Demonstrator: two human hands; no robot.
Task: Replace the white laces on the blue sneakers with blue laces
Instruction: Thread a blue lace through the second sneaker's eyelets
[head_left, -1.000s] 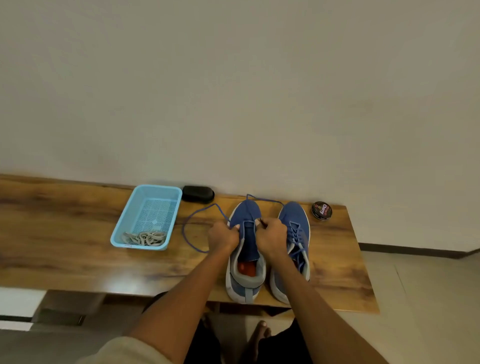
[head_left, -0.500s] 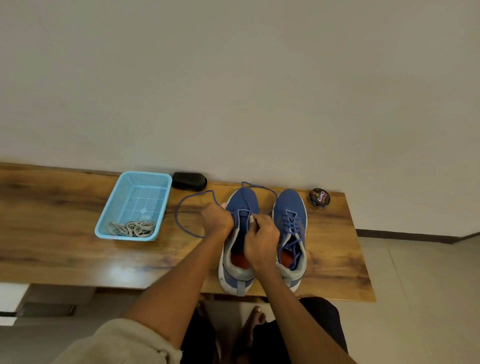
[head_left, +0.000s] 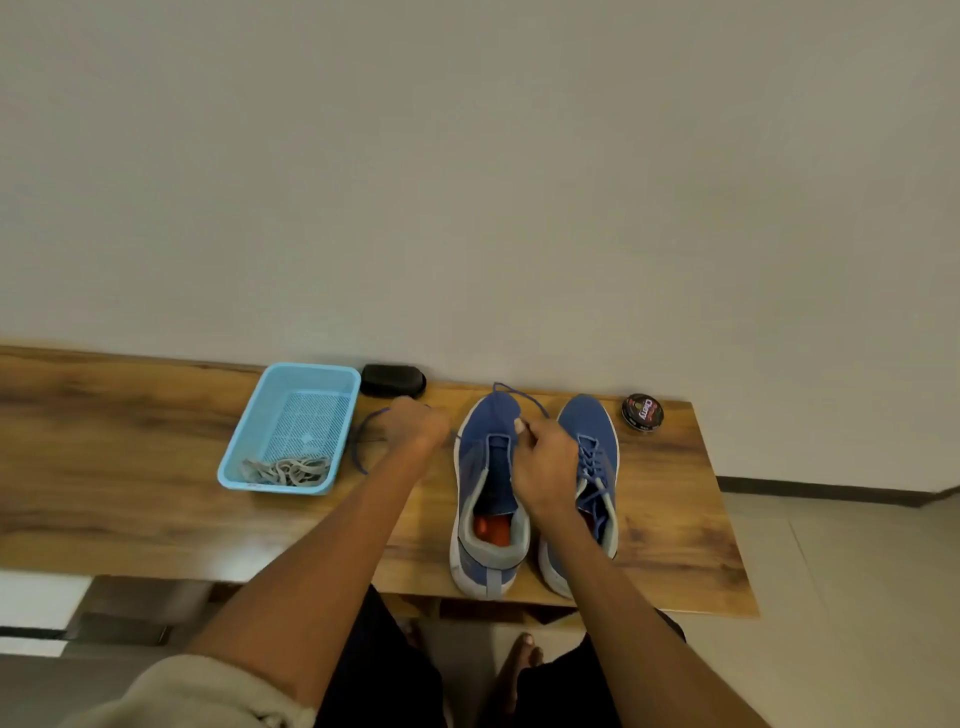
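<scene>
Two blue sneakers stand side by side on the wooden table (head_left: 130, 499), toes toward the wall. The left sneaker (head_left: 485, 499) has an open throat with no lacing over its tongue. The right sneaker (head_left: 592, 457) carries blue laces. A loose blue lace (head_left: 363, 441) loops on the table left of the shoes and arcs over the left toe. My left hand (head_left: 418, 423) grips this lace left of the left sneaker. My right hand (head_left: 545, 467) pinches the lace's other end at the left sneaker's eyelet edge. The white laces (head_left: 285, 470) lie in the light blue basket (head_left: 249, 441).
A black oval case (head_left: 393, 380) sits against the wall behind the basket. A round shoe polish tin (head_left: 642, 411) rests at the table's far right. The table's right edge drops to a tiled floor. My bare foot (head_left: 514, 670) shows under the table's front edge.
My left hand has moved left, away from the left sneaker, pulling the blue lace out with it. My right hand has stayed at the sneaker's eyelets.
</scene>
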